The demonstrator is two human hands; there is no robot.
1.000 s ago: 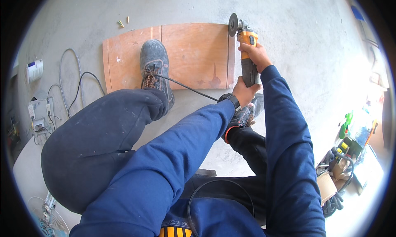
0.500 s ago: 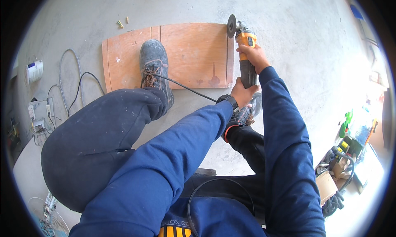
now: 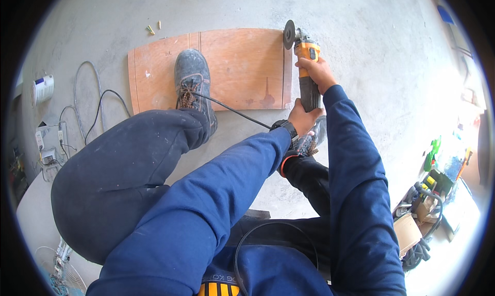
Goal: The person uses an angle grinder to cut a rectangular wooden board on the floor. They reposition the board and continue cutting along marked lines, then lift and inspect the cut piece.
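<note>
Both my hands hold a yellow and black angle grinder (image 3: 309,69). My right hand (image 3: 318,72) is closed round the body just behind its head, and my left hand (image 3: 304,117) grips the rear end of the handle. The grinder's dark cutting disc (image 3: 290,35) stands on edge at the far right corner of a reddish wooden board (image 3: 237,64); whether it touches the wood I cannot tell. Lines run across the board near both ends and left of its middle. My left shoe (image 3: 193,77) is planted on the board.
A black power cord (image 3: 232,109) crosses from my shoe to my left wrist. Power sockets (image 3: 50,141) with loose cables and a white can (image 3: 43,89) are at the left. Tools and boxes (image 3: 425,208) lie in a pile at the right. Small sticks (image 3: 150,30) lie beyond the board.
The grinder has shifted very slightly nearer, with its disc a few pixels lower beside the board's corner. Both hands keep their hold; board and shoe stay in place.
</note>
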